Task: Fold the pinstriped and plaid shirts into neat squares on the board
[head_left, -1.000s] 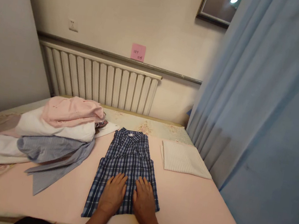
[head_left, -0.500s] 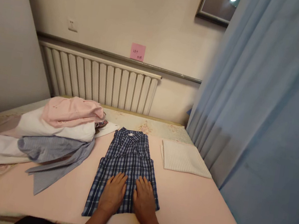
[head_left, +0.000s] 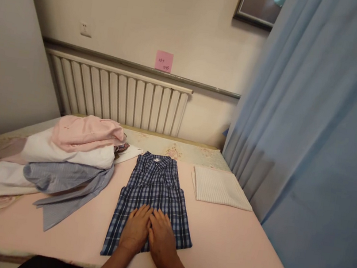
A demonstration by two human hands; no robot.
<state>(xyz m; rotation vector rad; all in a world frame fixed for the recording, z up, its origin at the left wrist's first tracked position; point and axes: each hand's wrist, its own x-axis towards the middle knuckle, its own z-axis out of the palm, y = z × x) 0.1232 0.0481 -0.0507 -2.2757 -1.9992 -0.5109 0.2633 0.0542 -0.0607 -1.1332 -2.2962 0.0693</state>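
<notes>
A blue plaid shirt [head_left: 152, 193] lies partly folded in front of me, its collar at the far end and its sides turned in. My left hand [head_left: 136, 227] rests flat on its lower part, fingers stretched out. Right beside it, my right hand [head_left: 161, 236] also lies flat on the cloth, its fingertips touching or nearly touching the left ones. Neither hand grips the fabric. The shirt's near edge is partly hidden under my hands and wrists.
A loose heap of clothes lies on the left, with a pink garment [head_left: 88, 133] on top and a grey-blue striped one [head_left: 67, 178] below. A folded cream striped cloth [head_left: 220, 187] is on the right. Beyond are a radiator [head_left: 117, 91] and a blue curtain [head_left: 304, 103].
My right hand has slid left across the shirt until it is next to my left hand. My left hand has hardly moved. The shirt keeps its shape.
</notes>
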